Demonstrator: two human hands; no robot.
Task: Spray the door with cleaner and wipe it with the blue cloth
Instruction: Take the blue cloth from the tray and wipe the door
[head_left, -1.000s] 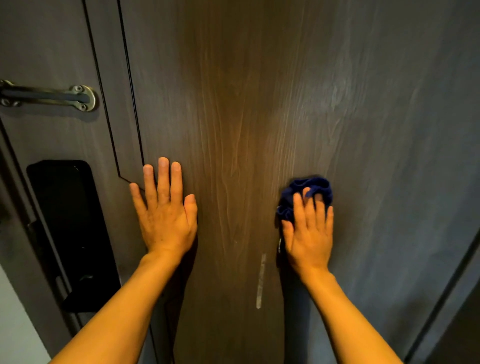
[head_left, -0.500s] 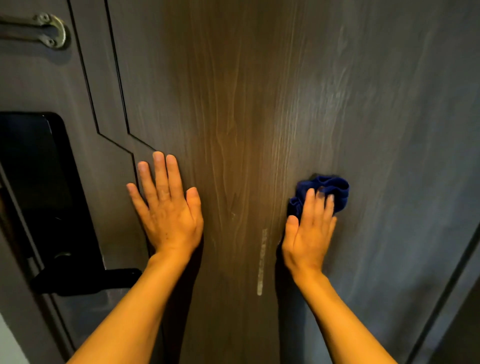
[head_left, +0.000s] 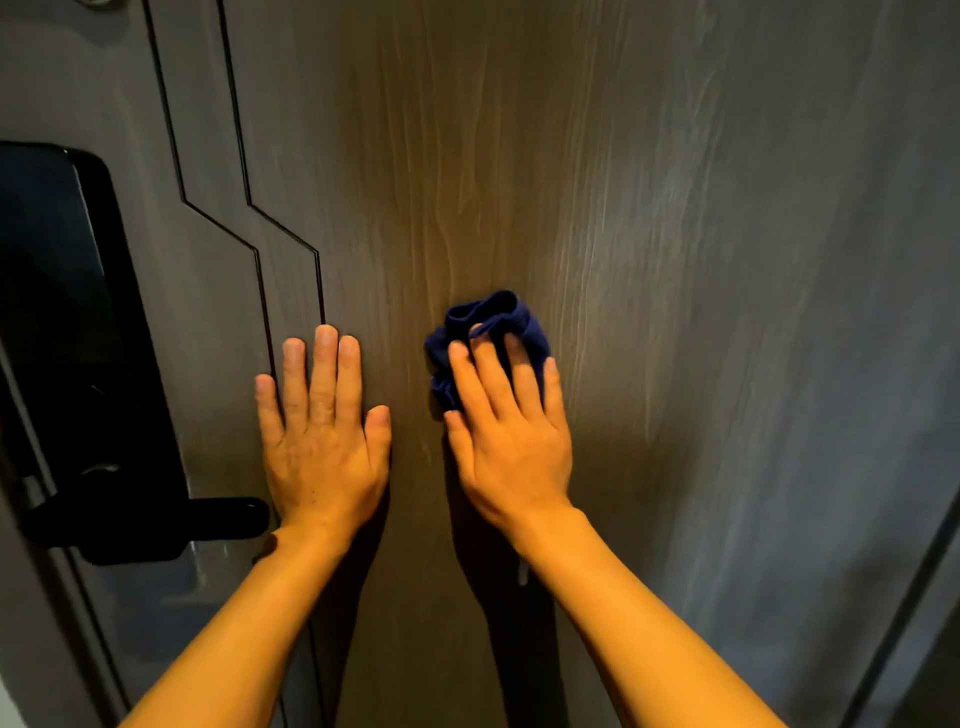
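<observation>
A dark wood-grain door (head_left: 675, 260) fills the view, with faint wet streaks on its right half. My right hand (head_left: 511, 436) presses a bunched blue cloth (head_left: 485, 322) flat against the door near the middle; the cloth sticks out above and left of my fingers. My left hand (head_left: 322, 436) lies flat on the door with fingers together, just left of the right hand, holding nothing. No spray bottle is in view.
A black electronic lock panel (head_left: 67, 312) with a black lever handle (head_left: 208, 517) sits on the door's left side, close to my left wrist. Thin grooved lines (head_left: 260, 260) run down the door beside my left hand. The door frame edge (head_left: 909, 597) runs along the lower right.
My right hand has slid the blue cloth leftward across the door, close to my left hand. The view has dropped, so the lock panel and handle show more.
</observation>
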